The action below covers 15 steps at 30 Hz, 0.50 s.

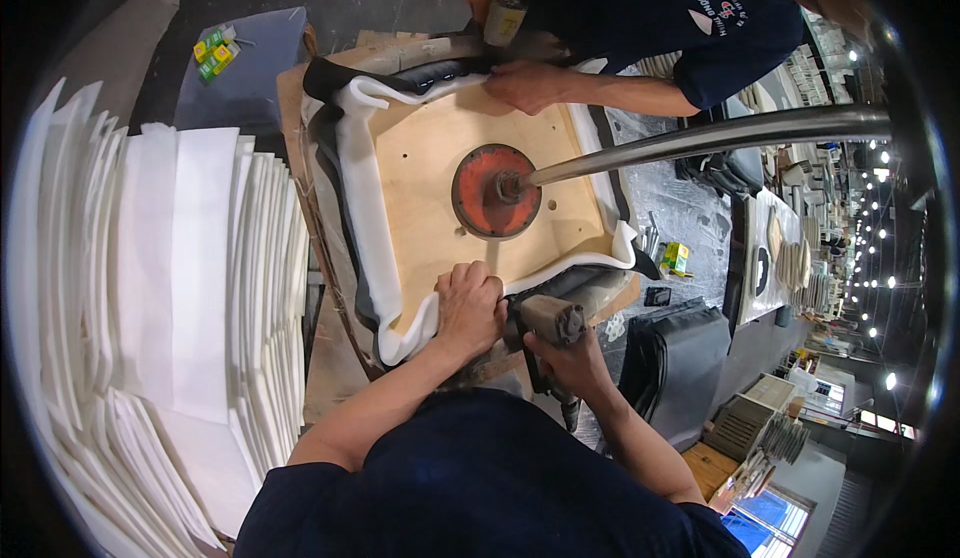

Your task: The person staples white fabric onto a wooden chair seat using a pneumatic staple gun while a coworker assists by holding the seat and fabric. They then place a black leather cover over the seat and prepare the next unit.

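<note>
Plywood panel (425,180) under red disc (476,194)

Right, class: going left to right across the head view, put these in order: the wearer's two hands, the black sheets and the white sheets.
White sheets → wearer's left hand → wearer's right hand → black sheets.
</note>
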Each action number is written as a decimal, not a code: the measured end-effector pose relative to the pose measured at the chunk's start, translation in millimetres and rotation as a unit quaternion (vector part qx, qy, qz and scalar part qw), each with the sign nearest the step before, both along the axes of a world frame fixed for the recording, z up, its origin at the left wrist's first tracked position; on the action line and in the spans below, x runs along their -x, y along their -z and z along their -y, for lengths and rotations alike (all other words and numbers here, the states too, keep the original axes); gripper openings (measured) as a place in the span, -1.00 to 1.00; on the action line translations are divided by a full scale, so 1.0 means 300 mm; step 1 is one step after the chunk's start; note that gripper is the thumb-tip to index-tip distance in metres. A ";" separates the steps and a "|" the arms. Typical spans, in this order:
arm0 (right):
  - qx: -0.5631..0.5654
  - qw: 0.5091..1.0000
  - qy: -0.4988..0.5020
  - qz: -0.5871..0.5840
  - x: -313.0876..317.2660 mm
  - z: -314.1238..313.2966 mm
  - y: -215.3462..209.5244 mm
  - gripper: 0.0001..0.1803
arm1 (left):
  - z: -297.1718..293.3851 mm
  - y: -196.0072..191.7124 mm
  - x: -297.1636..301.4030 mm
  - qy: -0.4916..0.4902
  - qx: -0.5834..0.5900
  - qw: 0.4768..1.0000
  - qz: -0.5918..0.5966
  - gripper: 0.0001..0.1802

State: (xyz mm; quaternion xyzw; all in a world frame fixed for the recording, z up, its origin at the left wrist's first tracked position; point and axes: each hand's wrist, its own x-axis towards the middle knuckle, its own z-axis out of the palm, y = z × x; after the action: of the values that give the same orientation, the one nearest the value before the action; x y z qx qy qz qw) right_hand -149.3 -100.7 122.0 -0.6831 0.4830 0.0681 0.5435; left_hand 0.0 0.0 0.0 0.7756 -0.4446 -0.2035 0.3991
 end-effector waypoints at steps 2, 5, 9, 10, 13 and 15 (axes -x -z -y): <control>0.001 1.000 -0.015 -0.002 0.005 -0.014 -0.006 -0.58 | -0.021 -0.017 0.017 -0.007 -0.005 1.000 -0.008 -0.81; 0.059 0.998 -0.031 0.005 -0.025 0.001 0.033 -0.62 | 0.011 -0.010 -0.028 0.001 0.007 1.000 -0.011 -0.81; 0.075 0.994 -0.058 -0.061 -0.069 0.007 0.003 -0.59 | 0.000 -0.008 -0.024 0.010 0.003 1.000 -0.020 -0.83; 0.100 0.992 -0.068 -0.032 -0.056 0.007 0.025 -0.59 | 0.001 -0.012 -0.026 0.020 0.002 1.000 -0.015 -0.83; 0.167 0.979 -0.107 0.041 -0.032 0.018 0.063 -0.59 | -0.007 0.000 -0.057 0.063 0.024 0.998 0.001 -0.86; 0.140 0.986 -0.086 0.039 -0.027 0.020 0.060 -0.59 | -0.009 0.013 -0.073 0.073 0.039 0.997 0.002 -0.87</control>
State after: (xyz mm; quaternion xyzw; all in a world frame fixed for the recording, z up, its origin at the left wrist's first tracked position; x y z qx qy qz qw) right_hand -141.2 -106.8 103.9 -0.7937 0.4055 0.0199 0.4530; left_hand 21.8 2.6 -3.8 0.7254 -0.5080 -0.2131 0.4127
